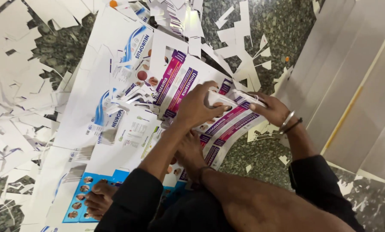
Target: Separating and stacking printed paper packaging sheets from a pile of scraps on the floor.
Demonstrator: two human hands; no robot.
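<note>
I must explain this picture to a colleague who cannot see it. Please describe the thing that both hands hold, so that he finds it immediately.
Find the speckled stone floor covered with printed carton sheets. Near the middle, the left hand and right hand hold a small stack of flat cartons. Unlike the sheets lying flat, it is lifted, showing thin white edges.

Both hands meet on a small stack of white carton blanks (pixel 235 99): left hand (pixel 199 105) grips its near end, right hand (pixel 272 109) pinches the far end, above printed purple-striped sheets (pixel 179 83) on speckled floor (pixel 287 25).
</note>
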